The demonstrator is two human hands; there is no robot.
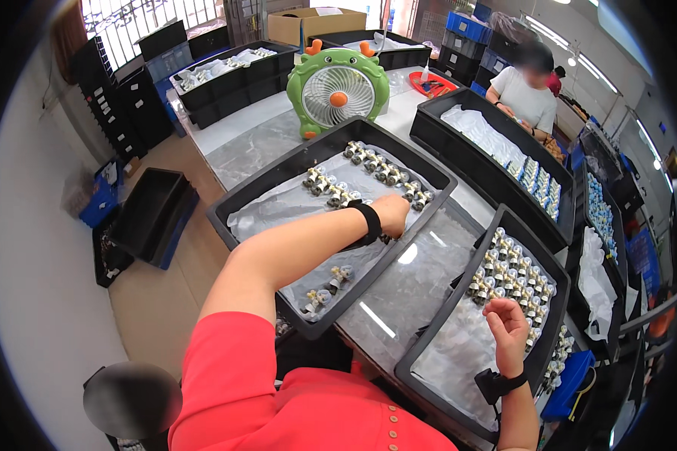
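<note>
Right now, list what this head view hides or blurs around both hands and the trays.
- Left hand: its fingers curl downward over the left tray, hiding whatever they touch.
- Right hand: loosely curled; any held part is too small to see.
- Small metal parts: too small to identify.
- Right tray: the near corner is hidden behind the forearm.

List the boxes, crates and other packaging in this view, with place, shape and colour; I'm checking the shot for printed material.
Cardboard box: far end of the table, brown, rectangular, flaps open.
Blue crates: stacked at the back right, ribbed plastic.
Small blue bin: on the floor at left.
Clear plastic liner: crumpled sheet inside the black tray that the left hand reaches into.
No screens or legible signs show.
</note>
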